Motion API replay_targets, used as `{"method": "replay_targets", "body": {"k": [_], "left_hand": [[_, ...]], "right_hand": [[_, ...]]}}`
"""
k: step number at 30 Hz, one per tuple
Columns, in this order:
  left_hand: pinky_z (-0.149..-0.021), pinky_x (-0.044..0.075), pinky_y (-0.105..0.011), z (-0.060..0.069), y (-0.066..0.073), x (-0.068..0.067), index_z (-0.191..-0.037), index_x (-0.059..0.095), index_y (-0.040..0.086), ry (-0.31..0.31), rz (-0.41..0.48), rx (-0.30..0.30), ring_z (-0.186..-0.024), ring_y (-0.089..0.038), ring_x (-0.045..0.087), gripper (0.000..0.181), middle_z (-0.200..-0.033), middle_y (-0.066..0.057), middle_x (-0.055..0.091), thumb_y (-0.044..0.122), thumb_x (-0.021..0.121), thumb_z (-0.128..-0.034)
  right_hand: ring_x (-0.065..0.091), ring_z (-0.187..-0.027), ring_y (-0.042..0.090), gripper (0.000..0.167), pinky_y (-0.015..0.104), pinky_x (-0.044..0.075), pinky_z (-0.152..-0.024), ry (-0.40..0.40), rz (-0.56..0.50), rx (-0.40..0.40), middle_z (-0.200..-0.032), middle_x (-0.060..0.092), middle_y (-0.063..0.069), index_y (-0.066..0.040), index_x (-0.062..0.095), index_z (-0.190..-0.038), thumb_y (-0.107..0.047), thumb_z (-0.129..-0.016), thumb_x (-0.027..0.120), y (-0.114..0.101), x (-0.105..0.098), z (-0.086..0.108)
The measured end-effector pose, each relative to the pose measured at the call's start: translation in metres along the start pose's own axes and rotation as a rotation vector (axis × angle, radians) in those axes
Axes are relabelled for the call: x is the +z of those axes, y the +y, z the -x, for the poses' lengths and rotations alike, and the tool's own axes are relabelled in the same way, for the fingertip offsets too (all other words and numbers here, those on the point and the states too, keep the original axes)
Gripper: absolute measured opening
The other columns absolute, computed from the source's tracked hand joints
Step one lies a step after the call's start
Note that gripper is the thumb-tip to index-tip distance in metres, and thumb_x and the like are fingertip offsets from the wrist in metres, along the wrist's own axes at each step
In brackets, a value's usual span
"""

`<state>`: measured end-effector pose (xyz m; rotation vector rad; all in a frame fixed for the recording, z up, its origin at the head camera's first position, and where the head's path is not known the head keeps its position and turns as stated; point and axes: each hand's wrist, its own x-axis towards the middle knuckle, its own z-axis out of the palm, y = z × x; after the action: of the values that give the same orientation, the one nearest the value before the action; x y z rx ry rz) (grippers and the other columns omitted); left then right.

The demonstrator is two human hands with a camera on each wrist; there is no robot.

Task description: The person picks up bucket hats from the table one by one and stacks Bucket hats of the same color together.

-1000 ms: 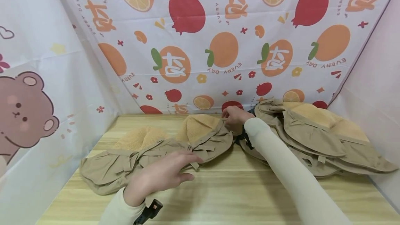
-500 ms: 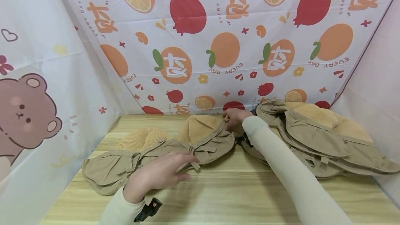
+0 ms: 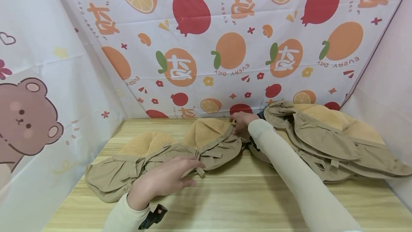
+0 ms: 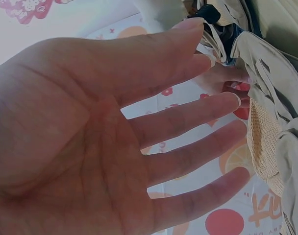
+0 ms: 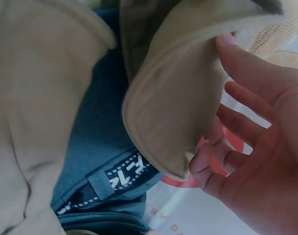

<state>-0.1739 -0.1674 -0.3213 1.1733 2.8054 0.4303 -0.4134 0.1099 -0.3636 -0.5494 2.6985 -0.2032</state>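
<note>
Hat point(image 3: 206, 133) stays in right hand point(image 3: 243, 121); left hand point(image 3: 165, 178) has shifted slightly leftward.

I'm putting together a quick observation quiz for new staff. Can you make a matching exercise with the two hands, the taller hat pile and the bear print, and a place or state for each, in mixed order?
Things:
1. left hand
2. right hand
3. taller hat pile
4. bear print

Places and states:
A. on the right part of the wooden table
B. at the edge of a hat brim, gripping it
C. on the left-side sheet
D. fingers spread apart, holding nothing

Pairs: 1-D, 2-B, 3-A, 4-C
</note>
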Motion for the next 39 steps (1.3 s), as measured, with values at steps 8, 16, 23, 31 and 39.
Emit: {"method": "replay_targets", "body": {"k": [8, 16, 23, 31, 39], "left_hand": [[-0.101, 0.054, -0.045, -0.001, -0.001, 0.000, -0.133, 0.067, 0.015, 0.003, -0.009, -0.002, -0.117, -0.024, 0.067, 0.042, -0.125, 0.000, 0.069, 0.021, 0.076, -0.0927], [-0.100, 0.055, -0.043, -0.003, -0.002, -0.001, -0.131, 0.067, 0.011, 0.007, -0.017, 0.018, -0.115, -0.022, 0.068, 0.042, -0.125, -0.002, 0.070, 0.016, 0.077, -0.0914], [-0.103, 0.054, -0.046, -0.003, -0.002, -0.002, -0.133, 0.067, 0.011, -0.002, 0.006, -0.023, -0.121, -0.025, 0.066, 0.042, -0.131, -0.004, 0.069, 0.015, 0.076, -0.0923], [-0.106, 0.052, -0.048, -0.001, -0.003, -0.005, -0.135, 0.066, 0.012, -0.007, 0.018, -0.039, -0.126, -0.027, 0.064, 0.043, -0.136, -0.005, 0.068, 0.013, 0.076, -0.0923], [-0.107, 0.050, -0.049, 0.001, -0.001, -0.007, -0.136, 0.065, 0.015, 0.011, -0.033, -0.027, -0.127, -0.027, 0.063, 0.047, -0.134, -0.003, 0.068, 0.006, 0.076, -0.0906]], "right_hand": [[0.052, -0.137, 0.027, 0.065, 0.050, 0.048, -0.110, 0.036, 0.031, -0.007, -0.153, 0.053, 0.011, -0.012, 0.052, -0.149, -0.029, -0.093, 0.078, 0.001, 0.000, 0.000], [0.062, -0.115, 0.023, 0.046, 0.043, 0.054, -0.098, 0.068, 0.073, -0.048, -0.132, 0.067, 0.010, -0.008, 0.067, -0.130, -0.030, -0.091, 0.080, 0.002, -0.015, 0.006], [0.034, -0.061, 0.014, 0.044, 0.028, 0.032, -0.059, 0.091, 0.022, -0.107, -0.066, 0.036, -0.002, -0.014, 0.047, -0.068, -0.026, -0.087, 0.085, 0.007, -0.032, 0.013], [0.017, -0.055, 0.012, 0.065, 0.027, 0.022, -0.055, 0.098, 0.024, -0.233, -0.062, 0.014, -0.003, -0.018, 0.024, -0.062, -0.017, -0.088, 0.083, 0.012, -0.054, 0.034], [0.016, -0.056, 0.012, 0.059, 0.027, 0.021, -0.054, 0.041, 0.042, -0.220, -0.061, 0.016, -0.003, -0.018, 0.030, -0.061, -0.009, -0.087, 0.083, 0.016, -0.063, 0.057]]}}
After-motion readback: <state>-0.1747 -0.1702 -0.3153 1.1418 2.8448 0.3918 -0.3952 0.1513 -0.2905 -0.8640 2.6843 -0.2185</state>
